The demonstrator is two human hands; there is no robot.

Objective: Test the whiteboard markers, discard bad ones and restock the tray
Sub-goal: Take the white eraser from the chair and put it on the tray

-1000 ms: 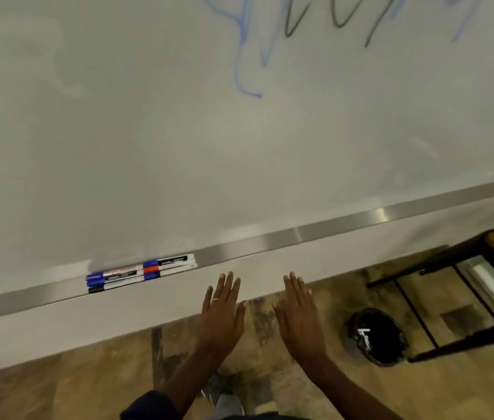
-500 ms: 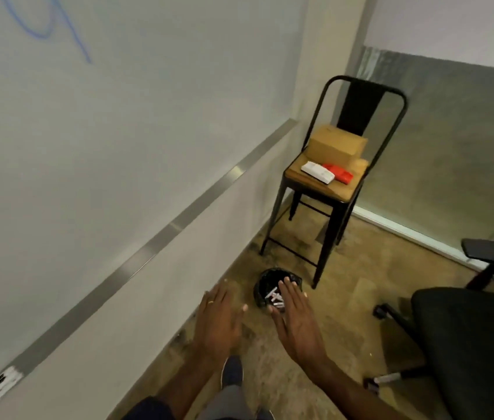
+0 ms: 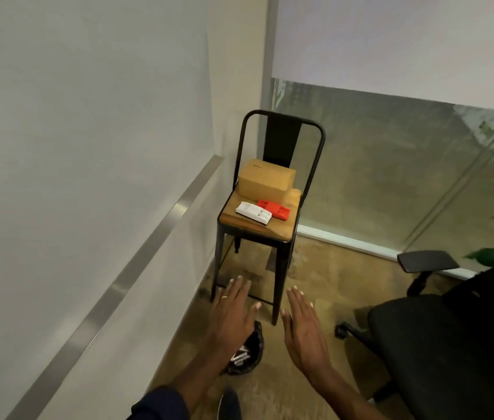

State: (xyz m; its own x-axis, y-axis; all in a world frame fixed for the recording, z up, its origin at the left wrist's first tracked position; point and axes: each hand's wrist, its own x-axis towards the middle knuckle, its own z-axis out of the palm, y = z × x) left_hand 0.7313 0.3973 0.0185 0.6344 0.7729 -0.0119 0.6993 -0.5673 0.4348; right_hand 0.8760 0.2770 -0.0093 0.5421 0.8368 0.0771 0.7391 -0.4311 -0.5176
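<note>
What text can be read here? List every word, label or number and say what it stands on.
None can be read.
Cardboard box on the chair seat: a small dark mark near its top edge, too blurred to read.
White pack and red pack: no legible print.
Markers in the black bin: too small to tell.

Brushed metal tray [image 3: 136, 262], wooden stool seat [image 3: 282, 225]
</note>
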